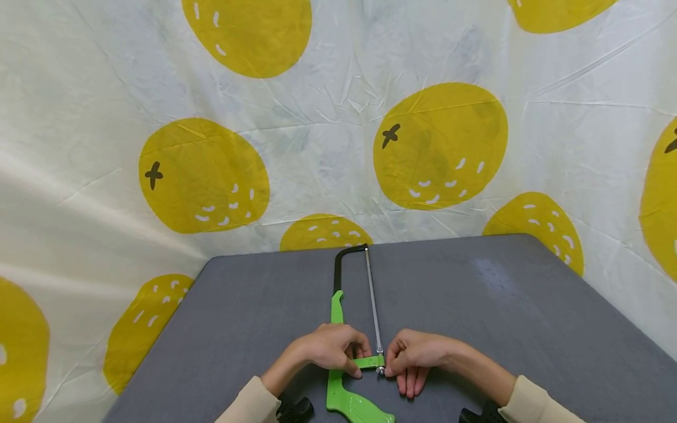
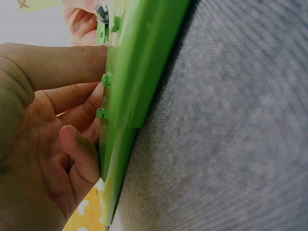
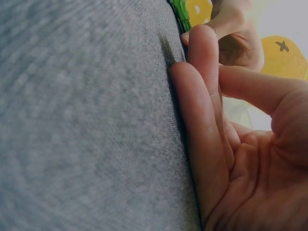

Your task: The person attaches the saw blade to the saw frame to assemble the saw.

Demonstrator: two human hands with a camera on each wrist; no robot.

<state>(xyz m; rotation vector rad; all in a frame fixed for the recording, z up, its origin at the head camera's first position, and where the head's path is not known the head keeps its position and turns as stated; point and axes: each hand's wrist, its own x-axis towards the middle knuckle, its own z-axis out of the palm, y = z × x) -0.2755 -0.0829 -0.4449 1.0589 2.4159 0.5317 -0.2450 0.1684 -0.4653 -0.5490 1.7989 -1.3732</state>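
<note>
A hacksaw lies flat with its green handle [image 1: 359, 406] toward me and its black frame bar [image 1: 337, 273] pointing away. Its thin silver blade [image 1: 373, 299] runs along the right side down to a metal wing nut [image 1: 380, 371]. My left hand [image 1: 334, 346] pinches the green cross arm [image 1: 368, 362] between thumb and fingers. From the right, the thumb and forefinger of my right hand [image 1: 418, 352] pinch at the wing nut, its other fingers extended along the table. In the right wrist view those fingers [image 3: 199, 110] hide the nut.
The saw lies on a grey cloth-covered table [image 1: 254, 317]. Behind and to the left hangs a white curtain [image 1: 328, 170] printed with yellow fruit. Dark wrist devices [image 1: 296, 409] sit below the beige sleeves [image 1: 254, 402].
</note>
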